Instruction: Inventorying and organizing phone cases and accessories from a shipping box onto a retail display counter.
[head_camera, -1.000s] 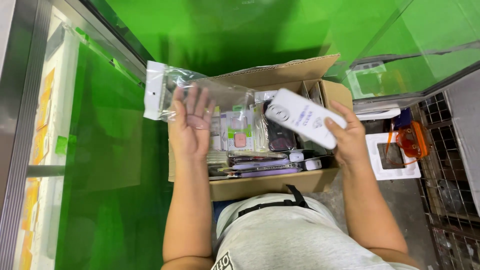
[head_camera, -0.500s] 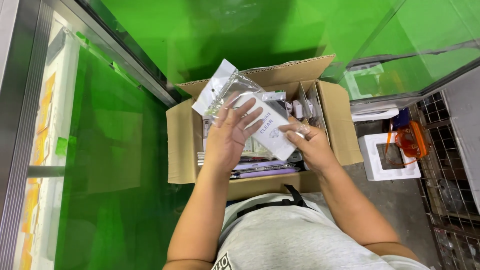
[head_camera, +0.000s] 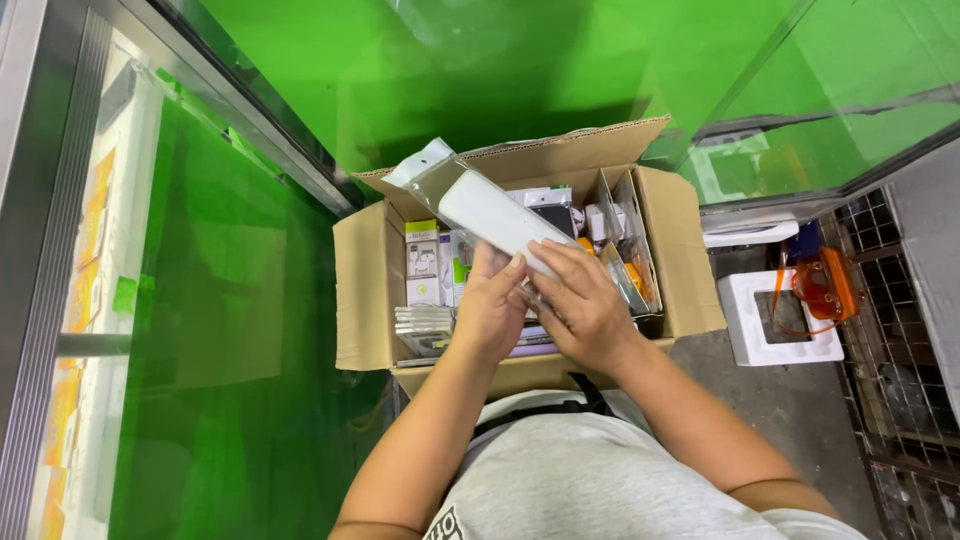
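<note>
Both my hands meet over an open cardboard box (head_camera: 365, 290). My left hand (head_camera: 490, 315) and my right hand (head_camera: 580, 305) grip the near end of a clear plastic bag (head_camera: 430, 165) with a white oblong device (head_camera: 495, 218) inside it. The device points up and to the left, lying slantwise over the box. The bag's white header sticks out past the device's far end. My fingers wrap the bag's open end around the device. Beneath them the box holds small white and green packets (head_camera: 422, 262) and flat packs (head_camera: 425, 325).
Green glass panels (head_camera: 230, 330) stand to the left and behind the box. A white foam tray (head_camera: 750, 320) and an orange transparent bag (head_camera: 825, 285) lie on the grey floor at right, beside a metal grate (head_camera: 900, 330).
My hands have come together. The white device has gone into the clear bag, and both now lie slantwise over the box, lower and further left than before.
</note>
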